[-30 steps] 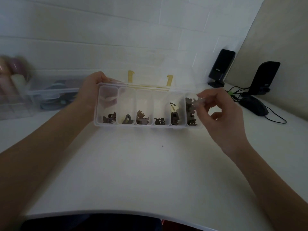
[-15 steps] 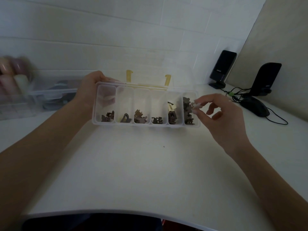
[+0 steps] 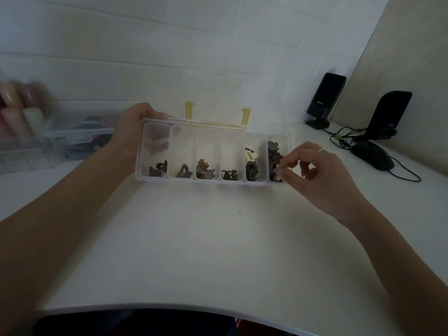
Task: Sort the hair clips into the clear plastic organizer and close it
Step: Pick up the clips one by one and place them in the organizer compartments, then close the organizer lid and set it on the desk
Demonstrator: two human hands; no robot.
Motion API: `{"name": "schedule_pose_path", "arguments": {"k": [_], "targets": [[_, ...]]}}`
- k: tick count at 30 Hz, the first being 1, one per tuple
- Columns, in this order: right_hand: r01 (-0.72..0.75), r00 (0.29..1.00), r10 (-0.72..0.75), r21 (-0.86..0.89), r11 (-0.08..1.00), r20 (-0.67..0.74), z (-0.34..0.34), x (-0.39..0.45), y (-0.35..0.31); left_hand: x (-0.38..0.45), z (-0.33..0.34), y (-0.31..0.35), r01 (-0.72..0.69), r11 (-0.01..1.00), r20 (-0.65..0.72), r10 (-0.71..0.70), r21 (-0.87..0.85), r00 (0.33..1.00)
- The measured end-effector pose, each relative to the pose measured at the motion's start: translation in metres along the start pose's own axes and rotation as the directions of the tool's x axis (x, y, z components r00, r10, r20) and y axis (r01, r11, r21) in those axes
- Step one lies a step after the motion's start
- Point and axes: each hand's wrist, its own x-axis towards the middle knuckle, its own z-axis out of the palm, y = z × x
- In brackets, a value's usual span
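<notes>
The clear plastic organizer (image 3: 213,179) has six compartments and is tipped toward me above the white table. Its clear lid stands open behind, with two yellow latches (image 3: 188,109) sticking up. Small brown hair clips (image 3: 158,169) lie at the bottom of each compartment, and the rightmost pile (image 3: 275,154) is the tallest. A pale clip (image 3: 252,156) sits in the fifth compartment. My left hand (image 3: 132,127) grips the organizer's left end. My right hand (image 3: 322,175) has thumb and forefinger pinched on a clip at the front of the rightmost compartment.
A clear storage bin (image 3: 72,139) and blurred pastel bottles (image 3: 17,105) stand at the back left. Two black speakers (image 3: 326,98), (image 3: 390,115), a black mouse (image 3: 373,157) and cables sit at the back right. The table's curved front edge (image 3: 169,307) is close to me.
My right hand's pinched fingertips have moved down from the top of the rightmost compartment to its front bottom. The organizer and my left hand have shifted slightly.
</notes>
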Motion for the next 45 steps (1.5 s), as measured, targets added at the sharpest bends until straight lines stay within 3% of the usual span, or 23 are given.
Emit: {"name": "schedule_pose_path", "arguments": {"k": [6,20,24,29,31,34,38,42,45], "targets": [[0.023,0.998,-0.026,0.058,0.998,0.057,-0.003,-0.001,0.001,-0.005,0.003,0.002,0.012,1.000,0.006,-0.013,0.019,1.000],[0.031,0.993,-0.034,-0.022,0.999,-0.113,0.014,-0.003,0.008,-0.025,0.022,0.010,0.006,1.000,-0.016,-0.006,0.025,1.000],[-0.064,0.990,0.083,0.160,0.985,-0.111,0.012,0.000,0.007,-0.030,0.026,0.012,0.022,1.000,0.008,-0.022,0.009,1.000],[-0.196,0.980,0.167,0.597,0.778,0.104,0.012,0.001,0.012,-0.031,0.030,0.009,0.057,0.997,0.038,-0.059,0.046,0.998],[-0.230,0.973,0.169,0.623,0.748,0.156,0.013,0.000,0.011,-0.031,0.030,0.008,0.079,0.996,0.019,-0.080,0.052,0.997],[-0.198,0.980,0.156,0.586,0.786,0.122,0.015,0.001,0.010,-0.030,0.029,0.008,0.088,0.994,-0.023,-0.087,0.058,0.996],[-0.292,0.953,0.272,0.626,0.723,0.131,0.017,-0.001,0.015,-0.030,0.030,0.006,0.126,0.991,-0.048,-0.123,0.052,0.991],[-0.454,0.853,0.456,0.794,0.405,0.255,0.014,0.002,0.013,-0.029,0.035,-0.004,0.249,0.968,0.003,-0.249,0.035,0.968],[-0.492,0.781,0.571,0.810,0.317,0.251,0.012,0.002,0.018,-0.028,0.040,-0.010,0.232,0.972,0.075,-0.234,0.029,0.969]]}}
